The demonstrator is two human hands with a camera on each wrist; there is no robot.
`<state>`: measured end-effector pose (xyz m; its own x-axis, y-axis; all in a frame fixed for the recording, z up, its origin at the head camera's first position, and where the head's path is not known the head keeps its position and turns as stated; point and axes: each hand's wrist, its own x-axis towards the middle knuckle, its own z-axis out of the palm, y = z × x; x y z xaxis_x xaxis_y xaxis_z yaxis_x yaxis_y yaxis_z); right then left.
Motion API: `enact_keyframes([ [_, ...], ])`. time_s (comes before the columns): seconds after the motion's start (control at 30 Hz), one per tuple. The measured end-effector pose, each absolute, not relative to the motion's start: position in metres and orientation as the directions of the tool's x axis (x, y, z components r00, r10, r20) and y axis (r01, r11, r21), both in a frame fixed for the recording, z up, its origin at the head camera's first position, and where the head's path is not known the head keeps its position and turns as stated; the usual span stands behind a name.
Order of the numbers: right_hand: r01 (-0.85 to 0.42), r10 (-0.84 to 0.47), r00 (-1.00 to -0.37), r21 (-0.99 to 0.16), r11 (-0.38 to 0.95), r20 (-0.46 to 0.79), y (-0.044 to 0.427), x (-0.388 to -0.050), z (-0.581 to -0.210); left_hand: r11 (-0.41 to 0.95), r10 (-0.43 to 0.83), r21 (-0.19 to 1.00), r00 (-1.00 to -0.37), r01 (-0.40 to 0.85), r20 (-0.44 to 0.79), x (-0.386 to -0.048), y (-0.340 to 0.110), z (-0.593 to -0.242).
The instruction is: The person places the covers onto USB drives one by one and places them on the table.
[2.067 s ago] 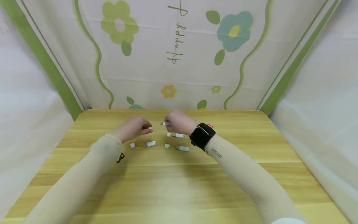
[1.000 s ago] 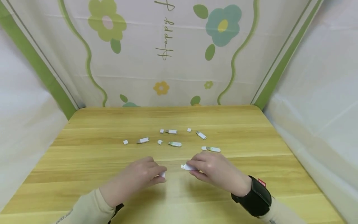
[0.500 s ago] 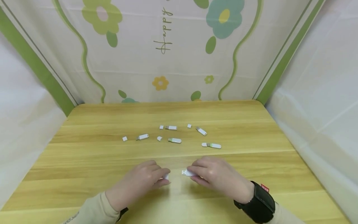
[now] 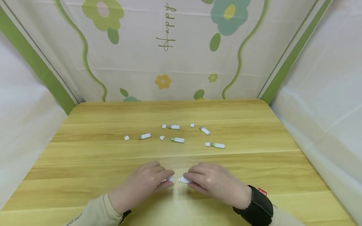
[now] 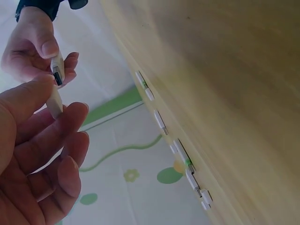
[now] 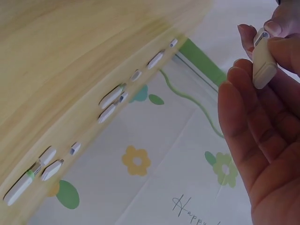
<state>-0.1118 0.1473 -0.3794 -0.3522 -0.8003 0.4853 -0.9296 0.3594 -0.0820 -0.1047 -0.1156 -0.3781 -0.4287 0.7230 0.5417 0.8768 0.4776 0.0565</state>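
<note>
While a beige sleeve [image 4: 97, 210] is creasing at far left, a squarish white cap [image 4: 126, 138] is sitting on the wood-grain tabletop [image 4: 85, 141], and a slim white stick [image 4: 145, 136] is lying just right of it, metal plug facing that cap. Nearer the camera, the left hand [image 4: 145, 179] is clamping its grip on a smooth white cap [image 4: 169, 178], thumb and fingers pinching it above the wood. Farther back, a crescent-looking cap [image 4: 162, 138] is resting near a round-ended, green-collared stick [image 4: 178, 140], and behind those a second squarish cap [image 4: 164, 126] is sitting just beside a second slim stick [image 4: 174, 127]. Next over, the right hand [image 4: 212, 179] is clamping its grip on a white USB stick [image 4: 186, 180], metal plug pointing left at the smooth white cap, with a small gap showing between them. Behind it, a third squarish cap [image 4: 192, 125] is sitting near a third slim stick [image 4: 205, 130] that's lying diagonally, and a rounded cap [image 4: 207, 144] is sitting right at the plug of another green-collared stick [image 4: 219, 145]; I'm not seeing clearly whether they're touching.

Edges-wise, the tabletop's left side is slanting along white cloth [image 4: 28, 94], and its straight back edge is meeting a flower-print backdrop [image 4: 127, 62]. A wide strip of wood is separating the hands from the loose parts, giving them decent elbow room.
</note>
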Motion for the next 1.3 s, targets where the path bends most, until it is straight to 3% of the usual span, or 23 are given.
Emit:
enact_keyframes([
  [0.33, -0.931, -0.792, -0.339, -0.061, 0.36, 0.507, 0.14, -0.113, -0.379, 0.499, 0.719, 0.09, -0.47, 0.862, 0.512, -0.104, -0.116, -0.379],
  [0.57, -0.914, -0.776, -0.394, -0.119, 0.388, 0.492, 0.135, -0.111, -0.376, 0.514, 0.705, 0.149, -0.515, 0.845, 0.487, -0.103, -0.116, -0.379],
  [0.9, -0.917, -0.77, -0.381, -0.107, 0.384, 0.512, 0.132, -0.111, -0.377, 0.506, 0.697, 0.168, -0.516, 0.846, 0.499, -0.104, -0.115, -0.378],
  [1.1, -0.929, -0.763, -0.335, -0.06, 0.365, 0.552, 0.13, -0.113, -0.377, 0.503, 0.693, 0.186, -0.522, 0.844, 0.497, -0.103, -0.114, -0.375],
  [1.3, -0.92, -0.745, -0.375, -0.121, 0.373, 0.551, 0.128, -0.114, -0.376, 0.494, 0.689, 0.204, -0.524, 0.845, 0.501, -0.103, -0.112, -0.373],
])
